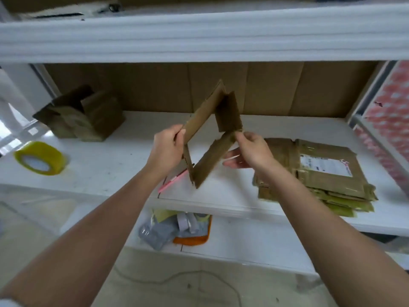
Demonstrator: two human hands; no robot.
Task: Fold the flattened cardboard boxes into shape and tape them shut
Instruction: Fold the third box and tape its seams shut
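Popping one flat box open into a tube, held up over the shelf

We've got the cardboard box [210,134] in the air dead centre, squeezed out into a diamond shape. Our left hand [168,147] grips the corner at 9 o'clock with fingers curled round the edge, and our right hand [252,149] pinches the corner at 3 o'clock. So we're at the squaring-up step, nothing folded shut or taped yet as far as we can tell. Next move probably means pushing those two corners toward each other until the walls stand square, then tucking the end flaps in. The tape roll [41,158] sits way out at 9 o'clock on the shelf [110,165], so one hand has to let go for that. The stack of flat boxes [314,169] waits at 3 o'clock, and a few shaped ones [81,116] sit at 10.
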